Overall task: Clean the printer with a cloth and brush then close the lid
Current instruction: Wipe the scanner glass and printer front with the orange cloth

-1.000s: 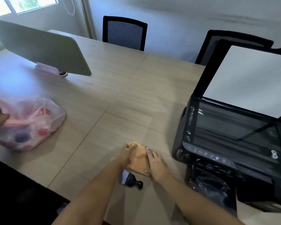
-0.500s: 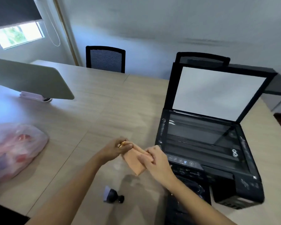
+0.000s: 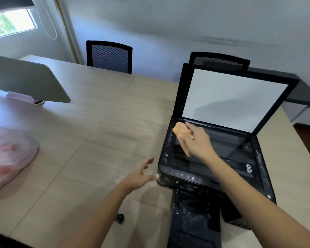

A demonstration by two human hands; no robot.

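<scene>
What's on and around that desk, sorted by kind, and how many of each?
Printer, lid up: 1
Orange cloth, in the right hand: 1
Brush, mostly hidden by the left arm: 1
Pink plastic bag: 1
Desk divider panel: 1
Office chairs: 2
Total: 7

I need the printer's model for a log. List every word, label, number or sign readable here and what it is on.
No text reads clearly.
Printer control panel: small white icons, too blurred to read.
White mark on the printer's right front corner: perhaps "8", unsure.
Orange cloth, lid, pink plastic bag: nothing readable.
</scene>
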